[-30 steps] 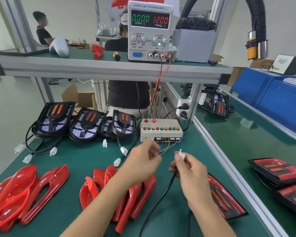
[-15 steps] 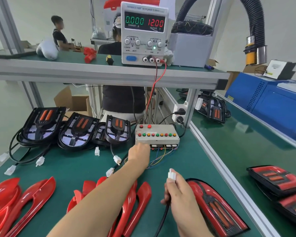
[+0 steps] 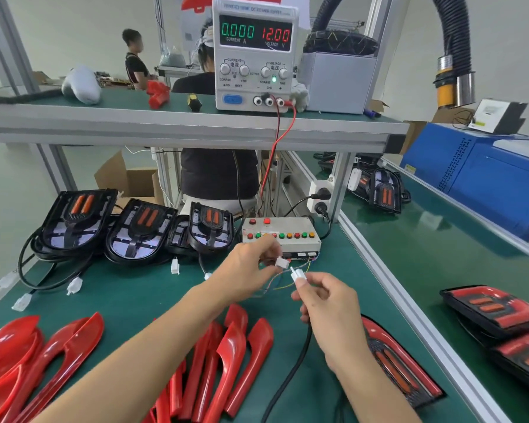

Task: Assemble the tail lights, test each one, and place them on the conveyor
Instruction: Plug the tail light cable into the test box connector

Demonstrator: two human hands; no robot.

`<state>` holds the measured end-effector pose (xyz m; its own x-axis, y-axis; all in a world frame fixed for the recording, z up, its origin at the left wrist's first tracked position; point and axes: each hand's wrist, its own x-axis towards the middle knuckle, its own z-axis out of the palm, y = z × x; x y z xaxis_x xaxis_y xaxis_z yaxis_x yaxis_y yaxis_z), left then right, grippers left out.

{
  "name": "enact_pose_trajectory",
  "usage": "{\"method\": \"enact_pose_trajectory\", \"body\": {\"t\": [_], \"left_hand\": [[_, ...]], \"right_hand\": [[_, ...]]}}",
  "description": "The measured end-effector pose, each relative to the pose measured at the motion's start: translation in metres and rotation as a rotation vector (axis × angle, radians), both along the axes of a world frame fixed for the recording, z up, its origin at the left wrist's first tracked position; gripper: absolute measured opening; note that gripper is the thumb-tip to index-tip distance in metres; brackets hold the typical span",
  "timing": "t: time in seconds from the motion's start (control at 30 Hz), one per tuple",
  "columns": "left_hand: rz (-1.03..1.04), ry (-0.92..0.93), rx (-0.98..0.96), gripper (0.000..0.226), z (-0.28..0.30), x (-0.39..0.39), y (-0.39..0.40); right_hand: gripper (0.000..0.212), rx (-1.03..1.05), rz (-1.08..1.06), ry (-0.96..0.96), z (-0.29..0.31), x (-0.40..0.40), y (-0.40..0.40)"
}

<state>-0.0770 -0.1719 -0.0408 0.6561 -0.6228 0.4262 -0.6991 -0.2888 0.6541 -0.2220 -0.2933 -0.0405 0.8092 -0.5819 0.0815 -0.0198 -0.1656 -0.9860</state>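
My left hand [image 3: 246, 270] pinches the white test connector [image 3: 282, 263], whose thin coloured wires run to the button test box [image 3: 280, 236]. My right hand [image 3: 326, 303] pinches the white plug [image 3: 297, 274] at the end of a black cable [image 3: 290, 374]. The two connectors sit a small gap apart, facing each other. An assembled tail light [image 3: 394, 367] with a red lens lies on the green bench under my right forearm. The conveyor [image 3: 434, 254] runs along the right with finished tail lights [image 3: 492, 309] on it.
Three black tail light housings [image 3: 141, 230] with loose white plugs lean at the back left. Red lens covers [image 3: 232, 358] lie in piles at the front left and centre. The power supply [image 3: 254, 53] on the upper shelf reads 0.000 A and 12.00 V. Other people work behind the bench.
My left hand reached to the test box, picked up its white connector and drew it back. My right hand raised the plug toward it.
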Motion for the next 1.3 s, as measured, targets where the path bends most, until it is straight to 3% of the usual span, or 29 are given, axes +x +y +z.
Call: {"method": "enact_pose_trajectory", "body": {"t": [0.53, 0.97, 1.3], "left_hand": [[-0.173, -0.183, 0.069, 0.02, 0.028, -0.016, 0.012], [-0.192, -0.2, 0.11, 0.015, 0.035, -0.028, 0.009], [-0.203, -0.284, 0.382, 0.021, 0.039, -0.035, 0.012]], "right_hand": [[0.01, -0.203, 0.112, 0.095, 0.009, 0.004, -0.013], [0.011, -0.128, 0.171, 0.061, 0.011, 0.0, -0.014], [0.014, -0.039, 0.194, 0.092, 0.003, -0.003, -0.019]]}}
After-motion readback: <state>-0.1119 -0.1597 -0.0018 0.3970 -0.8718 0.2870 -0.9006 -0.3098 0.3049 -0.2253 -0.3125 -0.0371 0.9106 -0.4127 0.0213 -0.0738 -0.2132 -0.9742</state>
